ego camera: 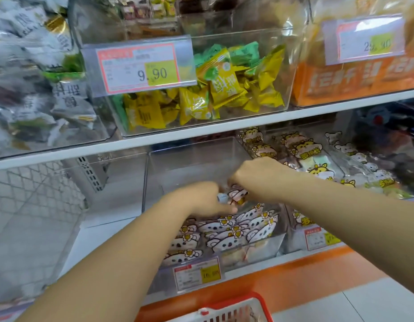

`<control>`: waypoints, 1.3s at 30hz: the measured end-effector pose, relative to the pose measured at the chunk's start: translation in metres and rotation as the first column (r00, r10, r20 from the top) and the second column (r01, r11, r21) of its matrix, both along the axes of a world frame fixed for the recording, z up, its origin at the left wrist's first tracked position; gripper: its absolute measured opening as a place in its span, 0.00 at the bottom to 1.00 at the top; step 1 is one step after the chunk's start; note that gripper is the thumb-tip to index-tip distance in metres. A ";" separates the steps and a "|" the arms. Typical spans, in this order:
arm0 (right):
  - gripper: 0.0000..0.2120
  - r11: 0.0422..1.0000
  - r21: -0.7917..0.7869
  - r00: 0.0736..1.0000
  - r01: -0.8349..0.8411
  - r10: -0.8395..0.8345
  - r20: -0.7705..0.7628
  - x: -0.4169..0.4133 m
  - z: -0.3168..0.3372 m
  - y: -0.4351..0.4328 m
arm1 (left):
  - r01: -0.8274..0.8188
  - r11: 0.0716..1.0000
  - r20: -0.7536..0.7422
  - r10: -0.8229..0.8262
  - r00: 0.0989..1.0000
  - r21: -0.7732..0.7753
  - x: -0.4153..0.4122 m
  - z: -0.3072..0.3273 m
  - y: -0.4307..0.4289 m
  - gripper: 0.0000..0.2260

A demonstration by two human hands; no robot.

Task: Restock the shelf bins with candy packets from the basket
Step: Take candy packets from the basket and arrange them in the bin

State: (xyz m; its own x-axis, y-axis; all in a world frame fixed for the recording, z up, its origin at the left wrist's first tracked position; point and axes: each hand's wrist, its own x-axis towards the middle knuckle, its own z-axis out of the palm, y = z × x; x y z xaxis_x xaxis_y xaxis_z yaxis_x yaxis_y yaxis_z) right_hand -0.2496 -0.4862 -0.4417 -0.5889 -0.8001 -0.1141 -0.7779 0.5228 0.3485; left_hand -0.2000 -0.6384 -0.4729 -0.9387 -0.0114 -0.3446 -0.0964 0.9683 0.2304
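Note:
Both my hands reach into a clear plastic bin (pixel 259 248) on the lower shelf. White koala-print candy packets (pixel 227 231) with yellow flowers fill its front half. My left hand (pixel 199 198) and my right hand (pixel 254 175) together hold one koala packet (pixel 237 195) above the pile, fingers curled round it. The bin's back half looks bare. The red basket's rim (pixel 252 298) shows at the bottom edge; its contents are hidden.
A price tag (pixel 198 274) hangs on the bin's front. A neighbouring bin (pixel 317 159) on the right holds hamster-print packets. On the upper shelf (pixel 201 133), a bin of yellow and green candies (pixel 215 91) sits close overhead. An orange base (pixel 294 277) runs below.

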 end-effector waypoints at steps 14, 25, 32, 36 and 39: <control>0.23 0.962 0.261 0.969 0.083 -0.139 0.206 -0.008 -0.001 -0.038 | 0.145 0.980 0.051 -0.139 0.989 -0.137 0.010 0.001 -0.009 0.14; 0.35 0.928 0.353 0.894 0.115 -0.252 0.371 -0.023 -0.010 -0.036 | 0.127 0.992 0.022 -0.128 0.992 0.010 0.019 -0.005 -0.021 0.16; 0.35 0.935 0.327 0.900 0.136 -0.255 0.354 -0.019 -0.016 -0.030 | 0.119 0.992 0.021 -0.120 0.993 0.031 0.020 -0.005 -0.020 0.15; 0.32 0.956 0.274 0.916 0.109 -0.203 0.345 -0.018 -0.012 -0.028 | 0.066 0.995 0.074 -0.072 0.995 0.078 0.021 0.001 -0.017 0.21; 0.31 0.966 0.242 0.930 0.092 -0.170 0.326 -0.016 -0.009 -0.027 | -0.024 0.996 0.102 0.016 0.995 0.080 0.017 0.008 -0.013 0.24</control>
